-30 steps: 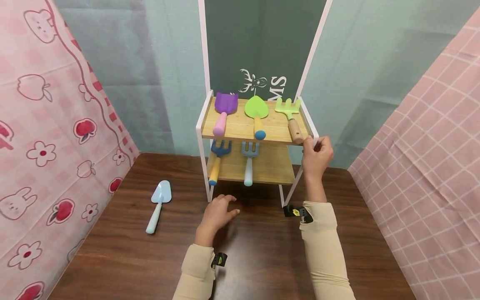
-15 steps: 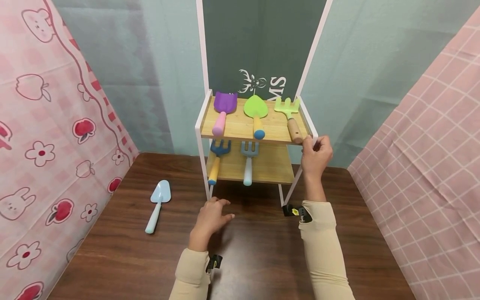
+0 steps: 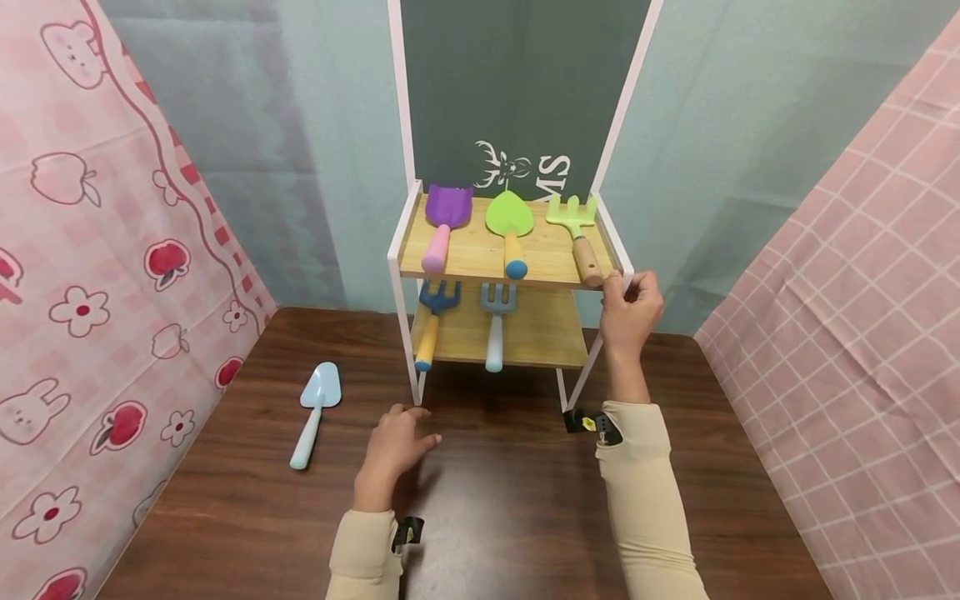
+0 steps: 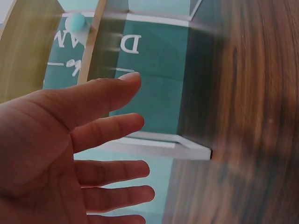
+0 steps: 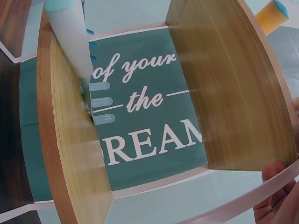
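A two-tier shelf rack (image 3: 476, 260) with a white frame and wooden boards stands on the table. My right hand (image 3: 632, 315) grips its front right corner, thumb and fingers around the white frame. Low in front of the rack's left leg, my left hand (image 3: 393, 446) holds nothing, its fingers extended and spread in the left wrist view. On the upper board lie a purple toy shovel (image 3: 448, 208), a green trowel (image 3: 509, 215) and a light-green rake (image 3: 587, 258) with a wooden handle. The lower board bears a yellow-handled blue fork (image 3: 429, 340) and a pale blue fork (image 3: 495, 340).
A light blue trowel (image 3: 321, 388) lies on the dark wooden table (image 3: 247, 500), left of the left hand. Behind the shelves rises a dark green panel (image 3: 517, 75) with white lettering. Pink patterned cloth (image 3: 90, 250) hangs at the left and checked cloth (image 3: 855, 275) at the right.
My left hand has moved left and slightly toward me, away from the front of the rack. The right hand keeps its grip on the corner, and the tools have not moved.
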Tool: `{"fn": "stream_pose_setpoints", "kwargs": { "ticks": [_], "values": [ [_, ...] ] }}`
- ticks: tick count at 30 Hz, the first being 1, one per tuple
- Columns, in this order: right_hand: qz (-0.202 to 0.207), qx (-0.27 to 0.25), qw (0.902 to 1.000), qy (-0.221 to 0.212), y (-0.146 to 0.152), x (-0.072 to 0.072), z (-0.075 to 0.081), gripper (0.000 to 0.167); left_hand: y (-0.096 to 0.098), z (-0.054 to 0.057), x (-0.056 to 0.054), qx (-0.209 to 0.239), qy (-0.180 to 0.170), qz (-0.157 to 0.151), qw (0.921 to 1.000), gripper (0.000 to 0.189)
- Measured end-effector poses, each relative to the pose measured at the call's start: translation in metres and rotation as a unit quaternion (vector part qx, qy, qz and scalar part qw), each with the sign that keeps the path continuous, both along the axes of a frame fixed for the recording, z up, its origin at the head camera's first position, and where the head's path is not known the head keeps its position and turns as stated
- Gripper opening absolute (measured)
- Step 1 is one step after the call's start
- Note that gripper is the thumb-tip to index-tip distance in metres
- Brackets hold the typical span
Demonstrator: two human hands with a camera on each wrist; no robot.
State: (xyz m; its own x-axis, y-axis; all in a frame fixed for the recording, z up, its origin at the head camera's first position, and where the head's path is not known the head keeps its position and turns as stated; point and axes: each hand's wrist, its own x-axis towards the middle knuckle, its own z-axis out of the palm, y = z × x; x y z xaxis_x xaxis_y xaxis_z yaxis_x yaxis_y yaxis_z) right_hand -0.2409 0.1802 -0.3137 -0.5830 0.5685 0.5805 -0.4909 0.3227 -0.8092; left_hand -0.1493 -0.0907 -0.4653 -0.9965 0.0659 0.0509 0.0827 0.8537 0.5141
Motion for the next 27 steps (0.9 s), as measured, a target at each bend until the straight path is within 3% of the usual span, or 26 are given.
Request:
{"fn": "stream_pose_setpoints", "kwargs": {
  "ticks": [14,23,27],
  "values": [
    [-0.001,0.002,1.0000,-0.003,-0.001,0.002,0.002,0.019,-0.028,-0.006,0.010,-0.006,-0.021,0.046,0.9987,0.042],
    [0.003,0.004,1.0000,-0.005,0.000,0.002,0.001,0.022,-0.047,0.000,0.014,-0.041,-0.053,0.097,0.9930,0.046],
    [0.003,0.006,1.0000,-0.002,0.000,0.002,0.000,0.022,-0.060,-0.002,0.015,-0.030,-0.028,0.096,0.9945,0.047]
  ]
}}
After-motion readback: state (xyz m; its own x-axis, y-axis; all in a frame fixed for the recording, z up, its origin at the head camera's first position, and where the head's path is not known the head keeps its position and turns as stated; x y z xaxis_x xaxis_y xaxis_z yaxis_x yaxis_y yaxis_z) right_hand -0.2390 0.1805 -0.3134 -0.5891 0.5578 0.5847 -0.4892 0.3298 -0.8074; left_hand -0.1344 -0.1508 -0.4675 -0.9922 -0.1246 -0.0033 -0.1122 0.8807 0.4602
